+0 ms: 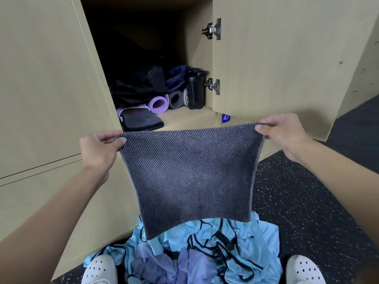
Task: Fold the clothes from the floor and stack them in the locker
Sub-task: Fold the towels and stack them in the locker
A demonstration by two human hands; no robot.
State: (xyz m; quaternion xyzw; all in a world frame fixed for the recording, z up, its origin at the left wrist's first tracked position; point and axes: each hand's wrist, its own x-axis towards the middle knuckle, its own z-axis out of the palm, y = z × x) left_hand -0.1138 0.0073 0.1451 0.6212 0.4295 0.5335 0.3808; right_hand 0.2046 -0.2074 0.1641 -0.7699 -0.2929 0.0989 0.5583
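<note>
A dark grey ribbed towel hangs spread in the air in front of me. My left hand pinches its upper left corner and my right hand pinches its upper right corner. Below it a pile of light blue clothes with black trim and a lilac garment lies on the floor between my feet. Beyond the towel the locker stands open. A folded dark grey cloth lies at the front left of its shelf.
Inside the locker are a black bag, rolled purple and grey mats, and a black shaker bottle. The open locker door stands to the right. My white perforated shoes rest on the dark speckled floor.
</note>
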